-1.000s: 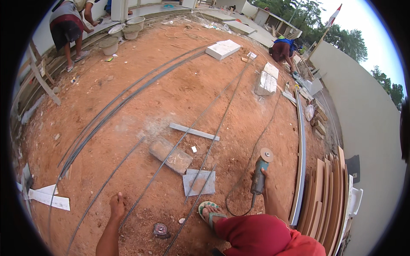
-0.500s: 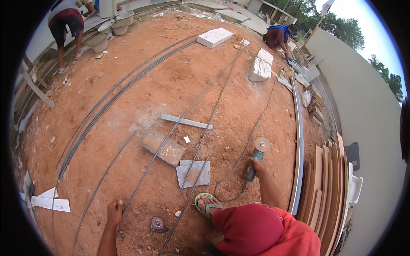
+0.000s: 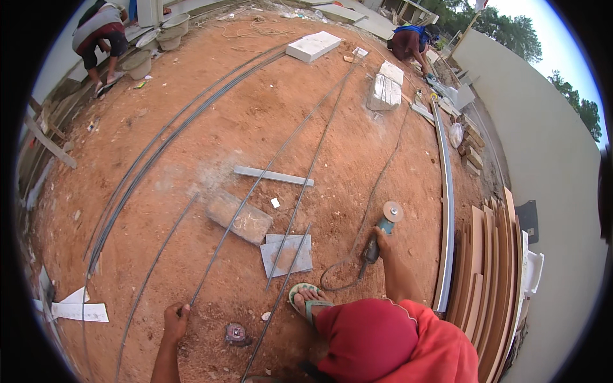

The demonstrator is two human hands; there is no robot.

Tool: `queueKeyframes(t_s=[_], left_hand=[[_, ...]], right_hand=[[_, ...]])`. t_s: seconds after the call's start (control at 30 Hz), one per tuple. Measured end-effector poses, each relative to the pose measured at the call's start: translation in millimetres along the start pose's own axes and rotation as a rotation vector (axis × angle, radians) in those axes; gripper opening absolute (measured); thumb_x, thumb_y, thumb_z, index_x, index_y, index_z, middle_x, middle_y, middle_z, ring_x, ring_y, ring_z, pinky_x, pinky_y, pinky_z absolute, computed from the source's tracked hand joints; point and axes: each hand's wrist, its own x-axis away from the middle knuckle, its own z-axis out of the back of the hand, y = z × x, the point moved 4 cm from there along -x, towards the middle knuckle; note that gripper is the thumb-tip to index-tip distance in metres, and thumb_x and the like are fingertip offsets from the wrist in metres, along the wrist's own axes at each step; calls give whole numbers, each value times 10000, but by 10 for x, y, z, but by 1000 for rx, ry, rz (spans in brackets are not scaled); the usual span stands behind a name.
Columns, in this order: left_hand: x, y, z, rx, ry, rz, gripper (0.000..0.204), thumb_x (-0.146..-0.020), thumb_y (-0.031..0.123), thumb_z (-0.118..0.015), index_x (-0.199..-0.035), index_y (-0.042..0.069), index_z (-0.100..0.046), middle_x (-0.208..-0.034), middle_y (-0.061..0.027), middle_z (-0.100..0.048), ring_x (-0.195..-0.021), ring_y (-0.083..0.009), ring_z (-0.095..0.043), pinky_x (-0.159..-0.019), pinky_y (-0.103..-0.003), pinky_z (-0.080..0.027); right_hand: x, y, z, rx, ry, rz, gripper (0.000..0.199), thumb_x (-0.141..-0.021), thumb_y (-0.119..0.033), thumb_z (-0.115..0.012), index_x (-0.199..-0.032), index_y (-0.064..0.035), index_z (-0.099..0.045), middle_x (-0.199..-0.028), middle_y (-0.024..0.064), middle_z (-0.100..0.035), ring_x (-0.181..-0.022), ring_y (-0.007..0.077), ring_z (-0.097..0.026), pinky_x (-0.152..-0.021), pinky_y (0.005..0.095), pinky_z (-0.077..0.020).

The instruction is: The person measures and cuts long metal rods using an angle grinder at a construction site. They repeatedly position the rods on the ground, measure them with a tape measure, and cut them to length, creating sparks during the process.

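My left hand [image 3: 174, 322] is closed around the near end of a long thin steel rod [image 3: 204, 278]. That rod runs away from me over a concrete block [image 3: 239, 217] and a grey metal bar [image 3: 273, 176]. In my right hand [image 3: 384, 246] is an angle grinder [image 3: 385, 225], held by its body with the round disc [image 3: 393, 211] pointing away from me. Whether the disc spins cannot be told. The grinder hangs above the red soil, apart from the rods. Its cord [image 3: 338, 286] loops on the ground beside my sandalled foot [image 3: 309, 299].
Grey tiles [image 3: 304, 260] and a tape measure [image 3: 235, 333] lie near me. A rod bundle [image 3: 137, 175] curves along the left. Timber planks [image 3: 477, 268] and a long metal profile [image 3: 445, 210] are at right. Two people [image 3: 99, 39] [image 3: 408, 46] work farther off, left and right.
My left hand has shifted slightly right, and its thumb now shows against the rod's end. The grinder stays nearly in place. The person at far left has bent lower, and the view has turned a little.
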Motion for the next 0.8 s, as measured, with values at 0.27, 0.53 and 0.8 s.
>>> queueKeyframes(t_s=[0.27,0.53,0.8], left_hand=[[-41,-71,-71,106,-19,61,326,-1010,207,-625,-757,3,-596,-649,0,-514,-607,-113,-478,-575,-319,-406],[-98,-31,-123,86,-74,24,354,-1014,230,-624,-735,19,-570,-640,3,-502,-596,-110,-474,-566,-318,-402],[-52,195,-178,69,-72,44,363,-1017,235,-617,-743,1,-582,-640,-10,-511,-589,-122,-493,-567,-318,-414]], right_hand=[[-36,115,31,-80,-103,-75,564,-768,-306,-873,-1102,93,-657,-992,161,-701,-790,262,-705,-651,412,-571],[-140,195,116,-42,-115,-69,630,-752,-349,-893,-1089,124,-650,-991,172,-691,-809,252,-694,-652,417,-562],[-318,453,117,-142,-96,-114,735,-710,-343,-926,-1191,111,-604,-1061,214,-693,-864,314,-706,-700,461,-579]])
